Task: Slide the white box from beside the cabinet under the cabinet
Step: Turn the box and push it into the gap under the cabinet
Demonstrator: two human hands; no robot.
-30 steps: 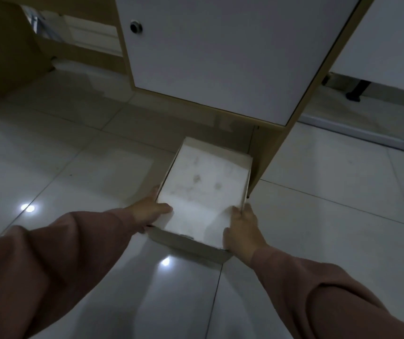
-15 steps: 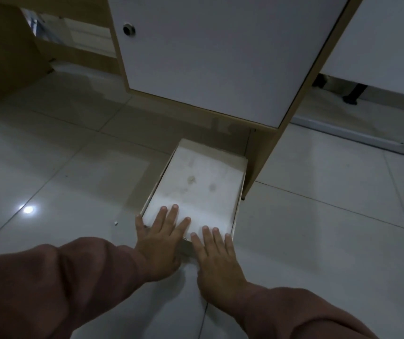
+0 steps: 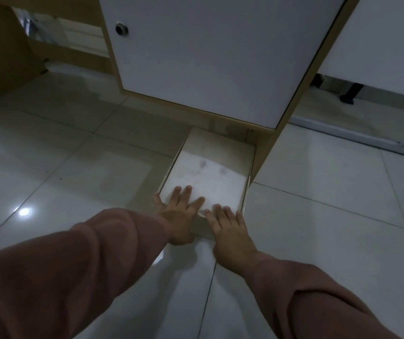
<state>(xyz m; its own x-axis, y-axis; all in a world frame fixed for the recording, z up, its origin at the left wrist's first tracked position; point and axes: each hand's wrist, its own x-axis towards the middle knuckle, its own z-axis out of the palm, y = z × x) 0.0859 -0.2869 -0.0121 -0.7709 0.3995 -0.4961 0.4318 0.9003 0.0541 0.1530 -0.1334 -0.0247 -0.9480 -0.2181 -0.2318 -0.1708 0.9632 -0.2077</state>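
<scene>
Floor (image 3: 318, 216): pale glossy tiles, with a bright spot of light (image 3: 24, 212) reflected at your far left.
Left sleeve (image 3: 68, 272): pink, reaching in from the lower left toward the box.
Left hand (image 3: 180, 214): yours lies flat and spread, fingers (image 3: 186, 192) over the near rim and onto the box's inside bottom, thumb at the near left corner; it grips nothing.
White box (image 3: 208, 177): open-topped, on the floor, its far end tucked beneath the cabinet's lower edge, its near end out in front of you; smudges mark the bottom.
Right hand (image 3: 230, 231): yours is also flat, pressed on the near wall, fingertips (image 3: 217, 207) just over the rim; nothing clasped.
Cabinet (image 3: 208, 57): white door with a round lock (image 3: 121, 28); the wooden side panel (image 3: 267, 152) stands just beside the box's right wall.
Right sleeve (image 3: 318, 297): pink, coming in from the lower right.
</scene>
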